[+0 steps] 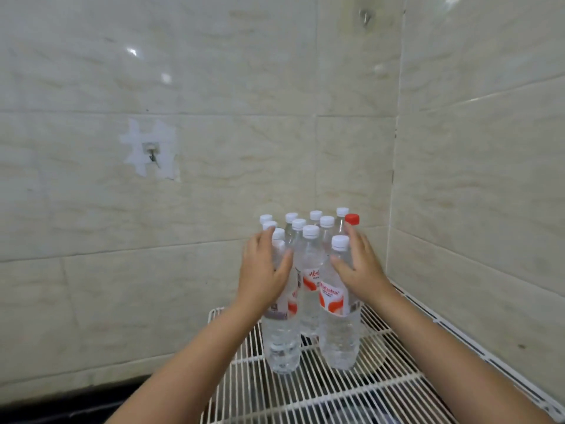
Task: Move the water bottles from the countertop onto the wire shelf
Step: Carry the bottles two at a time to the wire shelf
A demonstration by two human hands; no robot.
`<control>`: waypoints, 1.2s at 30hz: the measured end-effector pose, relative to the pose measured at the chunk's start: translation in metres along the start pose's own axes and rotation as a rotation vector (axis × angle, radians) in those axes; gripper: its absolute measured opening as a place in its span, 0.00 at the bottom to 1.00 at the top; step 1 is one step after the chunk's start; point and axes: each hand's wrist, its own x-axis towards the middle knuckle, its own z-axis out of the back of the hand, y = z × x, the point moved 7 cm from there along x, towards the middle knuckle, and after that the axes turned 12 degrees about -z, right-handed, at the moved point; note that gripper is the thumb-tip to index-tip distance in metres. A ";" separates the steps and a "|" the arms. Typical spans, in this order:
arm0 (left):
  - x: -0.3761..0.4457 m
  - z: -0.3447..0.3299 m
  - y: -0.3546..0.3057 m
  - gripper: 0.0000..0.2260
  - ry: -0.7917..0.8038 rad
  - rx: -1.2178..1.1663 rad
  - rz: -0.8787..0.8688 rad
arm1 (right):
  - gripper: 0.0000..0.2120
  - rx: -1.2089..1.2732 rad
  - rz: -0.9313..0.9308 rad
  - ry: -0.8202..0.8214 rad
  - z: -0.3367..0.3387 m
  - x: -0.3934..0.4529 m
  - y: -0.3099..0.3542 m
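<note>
A cluster of clear plastic water bottles point(308, 270) with white screw caps and red-and-white labels stands upright on the white wire shelf point(382, 390), packed close together in the corner where two tiled walls meet. About ten white caps show above the group, and at the back right one bottle carries a red cap point(352, 219). The two nearest bottles stand at the front edge of the cluster: the front-left bottle point(281, 341) and the front-right bottle point(338, 325), whose label faces the camera.

The left hand point(263, 267) lies flat against the left side of the group, fingers straight and together, thumb spread across the upper part of the front-left bottle; it presses rather than wraps round anything. The right hand point(359, 264) mirrors it on the right side, fingers extended up toward the red cap, thumb reaching across the shoulder of the front-right bottle. Neither hand curls round a bottle.

Behind them the glossy beige marble-pattern wall tiles point(214, 71) fill the view, with a small metal hook point(152, 154) set in a patch of white residue to the left. A dark strip point(76, 399) runs below the left wall.
</note>
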 end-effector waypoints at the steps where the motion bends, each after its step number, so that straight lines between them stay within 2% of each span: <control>1: 0.009 0.000 -0.006 0.20 0.086 0.030 -0.028 | 0.27 -0.059 0.025 0.065 0.001 0.004 0.008; 4: 0.019 -0.003 -0.014 0.16 0.348 0.123 -0.146 | 0.26 -0.269 0.063 0.227 0.005 0.009 0.018; 6: 0.019 0.000 -0.015 0.15 0.407 0.130 -0.203 | 0.24 -0.349 0.052 0.277 0.012 0.009 0.017; 9: 0.020 0.011 -0.016 0.11 0.398 0.139 -0.196 | 0.14 -0.436 0.081 0.278 0.023 0.007 0.026; 10: 0.021 0.014 -0.014 0.11 0.378 0.149 -0.167 | 0.08 -0.459 0.069 0.250 0.025 0.007 0.029; 11: 0.020 0.018 -0.011 0.11 0.344 0.165 -0.121 | 0.07 -0.494 0.065 0.202 0.027 0.007 0.031; 13: 0.018 0.024 -0.007 0.11 0.264 0.215 -0.024 | 0.15 -0.564 -0.005 0.115 0.029 0.007 0.029; 15: 0.012 0.023 -0.006 0.12 0.225 0.260 0.010 | 0.15 -0.623 -0.031 0.045 0.026 0.006 0.028; 17: 0.008 0.018 -0.007 0.17 0.220 0.275 0.005 | 0.19 -0.657 -0.024 0.010 0.022 0.002 0.032; 19: 0.006 0.015 -0.011 0.19 0.239 0.274 -0.027 | 0.17 -0.662 -0.018 0.008 0.024 -0.003 0.035; 21: 0.004 0.012 -0.013 0.19 0.307 0.280 -0.068 | 0.12 -0.616 -0.027 0.052 0.026 -0.007 0.032; 24: 0.001 0.013 -0.015 0.19 0.391 0.303 -0.099 | 0.12 -0.544 -0.024 0.073 0.029 -0.016 0.033; 26: 0.002 0.015 -0.019 0.17 0.397 0.272 -0.097 | 0.04 -0.489 -0.023 0.040 0.032 -0.018 0.032; 28: 0.004 0.012 -0.026 0.17 0.378 0.228 -0.109 | 0.09 -0.458 -0.043 0.030 0.038 -0.015 0.028; 36: 0.034 -0.045 -0.073 0.13 0.358 0.122 -0.190 | 0.13 -0.503 -0.174 -0.003 0.081 0.017 -0.010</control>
